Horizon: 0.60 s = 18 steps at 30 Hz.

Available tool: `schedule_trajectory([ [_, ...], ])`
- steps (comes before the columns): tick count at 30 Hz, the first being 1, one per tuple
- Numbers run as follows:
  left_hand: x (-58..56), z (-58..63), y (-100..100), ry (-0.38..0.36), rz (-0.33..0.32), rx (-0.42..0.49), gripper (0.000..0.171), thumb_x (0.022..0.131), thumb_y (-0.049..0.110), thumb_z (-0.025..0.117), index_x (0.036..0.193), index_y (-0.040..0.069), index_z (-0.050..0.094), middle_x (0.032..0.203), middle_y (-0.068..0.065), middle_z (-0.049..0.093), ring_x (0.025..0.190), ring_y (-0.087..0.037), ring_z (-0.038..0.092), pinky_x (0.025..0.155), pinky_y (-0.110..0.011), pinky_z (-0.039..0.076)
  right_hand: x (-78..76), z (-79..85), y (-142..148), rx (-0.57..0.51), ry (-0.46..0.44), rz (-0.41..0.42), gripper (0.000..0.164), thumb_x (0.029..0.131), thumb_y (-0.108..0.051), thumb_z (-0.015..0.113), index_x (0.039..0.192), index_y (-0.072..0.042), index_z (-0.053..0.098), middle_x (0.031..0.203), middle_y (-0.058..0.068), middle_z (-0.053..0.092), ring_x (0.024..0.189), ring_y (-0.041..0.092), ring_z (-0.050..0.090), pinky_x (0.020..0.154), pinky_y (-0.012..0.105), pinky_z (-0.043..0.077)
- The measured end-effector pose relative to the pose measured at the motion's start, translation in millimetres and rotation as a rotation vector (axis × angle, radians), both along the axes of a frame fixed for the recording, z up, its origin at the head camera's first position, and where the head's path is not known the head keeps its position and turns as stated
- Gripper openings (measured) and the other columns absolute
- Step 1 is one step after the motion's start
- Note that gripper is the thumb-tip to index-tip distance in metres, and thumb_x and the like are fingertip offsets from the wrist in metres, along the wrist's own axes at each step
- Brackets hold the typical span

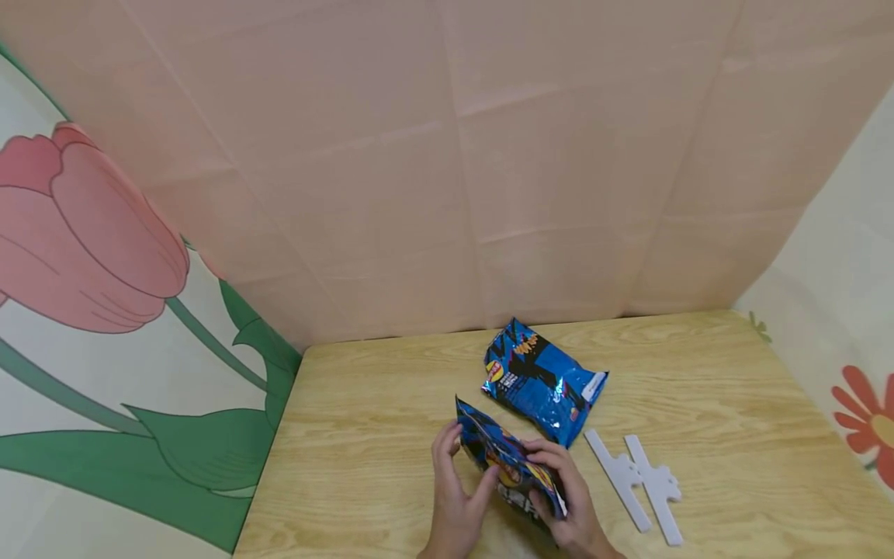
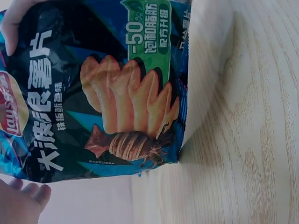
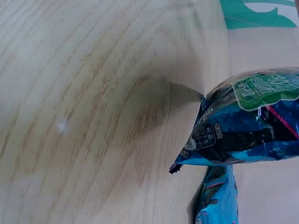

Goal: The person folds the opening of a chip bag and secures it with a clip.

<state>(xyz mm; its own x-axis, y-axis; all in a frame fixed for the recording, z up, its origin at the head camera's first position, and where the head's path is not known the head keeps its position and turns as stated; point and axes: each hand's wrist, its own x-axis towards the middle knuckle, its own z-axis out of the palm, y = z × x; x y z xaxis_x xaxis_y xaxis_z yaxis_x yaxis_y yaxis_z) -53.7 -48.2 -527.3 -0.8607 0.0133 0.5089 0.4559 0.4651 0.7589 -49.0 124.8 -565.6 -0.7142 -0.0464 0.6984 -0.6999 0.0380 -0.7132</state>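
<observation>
A blue and black bag of potato chips (image 1: 513,462) stands on edge between my two hands, close over the table. My right hand (image 1: 569,497) grips its right side, and in the left wrist view the right thumb (image 2: 14,25) presses on the printed front. At the left end my left hand (image 1: 454,497) is spread around the bag, thumb toward the front, and its fingertips (image 2: 43,193) show beside the bag's edge. The front carries pictures of wavy chips and a grilled squid. In the right wrist view the bag's bottom corner (image 3: 196,144) shows.
A second blue chip bag (image 1: 548,380) lies flat just beyond the held one. Two white flat bars (image 1: 621,477) with small shaped tabs lie side by side to the right on the wooden table (image 1: 349,458). A pinkish cloth (image 1: 454,194) hangs behind the table's back edge.
</observation>
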Motion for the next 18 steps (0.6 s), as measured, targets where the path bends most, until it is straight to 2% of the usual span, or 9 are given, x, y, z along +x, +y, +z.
schedule_trajectory([
  [4, -1.6, -0.8, -0.6, 0.013, -0.012, 0.042, 0.069, 0.088, 0.014, 0.075, 0.146, 0.009, 0.036, 0.144, -0.013, 0.044, 0.131, -0.017, 0.047, 0.103, -0.036, 0.047, -0.4, -2.0, 1.6, -0.004, 0.021, 0.012, 0.049, 0.072, 0.026, 0.060, 0.119, 0.018, 0.050, 0.128, 0.029, 0.053, 0.129, 0.018, 0.052, 0.109, 0.017, 0.038],
  [9, -4.1, -1.4, -1.6, 0.055, 0.021, 0.071, 0.064, 0.086, 0.004, 0.074, 0.141, 0.005, 0.041, 0.132, -0.012, 0.049, 0.117, -0.014, 0.054, 0.100, -0.024, 0.048, -2.0, -6.9, 2.9, -0.087, 0.069, -0.002, 0.044, 0.072, 0.031, 0.054, 0.115, 0.026, 0.046, 0.128, 0.030, 0.055, 0.129, 0.021, 0.054, 0.109, 0.020, 0.040],
  [12, -4.9, -1.7, -2.3, 0.082, 0.046, 0.070, 0.061, 0.084, -0.001, 0.074, 0.138, 0.005, 0.045, 0.127, -0.010, 0.052, 0.108, -0.013, 0.058, 0.098, -0.020, 0.049, 0.4, -6.5, 3.9, -0.099, 0.012, -0.064, 0.044, 0.073, 0.034, 0.050, 0.115, 0.023, 0.046, 0.126, 0.025, 0.059, 0.127, 0.016, 0.057, 0.104, 0.017, 0.044],
  [14, -5.1, -1.6, -2.7, 0.095, 0.058, 0.064, 0.059, 0.084, -0.003, 0.074, 0.136, 0.005, 0.047, 0.125, -0.009, 0.053, 0.104, -0.014, 0.060, 0.094, -0.020, 0.050, 3.0, -4.7, 4.4, -0.078, -0.057, -0.108, 0.043, 0.076, 0.033, 0.049, 0.116, 0.019, 0.048, 0.126, 0.019, 0.061, 0.124, 0.011, 0.058, 0.100, 0.015, 0.046],
  [18, -4.6, -2.1, -3.5, 0.084, 0.063, 0.072, 0.057, 0.085, -0.004, 0.073, 0.135, 0.005, 0.047, 0.123, -0.008, 0.054, 0.102, -0.014, 0.061, 0.089, -0.022, 0.054, 5.2, -2.5, 4.3, -0.048, -0.125, -0.144, 0.039, 0.079, 0.031, 0.051, 0.114, 0.014, 0.052, 0.125, 0.015, 0.063, 0.123, 0.008, 0.058, 0.097, 0.013, 0.047],
])
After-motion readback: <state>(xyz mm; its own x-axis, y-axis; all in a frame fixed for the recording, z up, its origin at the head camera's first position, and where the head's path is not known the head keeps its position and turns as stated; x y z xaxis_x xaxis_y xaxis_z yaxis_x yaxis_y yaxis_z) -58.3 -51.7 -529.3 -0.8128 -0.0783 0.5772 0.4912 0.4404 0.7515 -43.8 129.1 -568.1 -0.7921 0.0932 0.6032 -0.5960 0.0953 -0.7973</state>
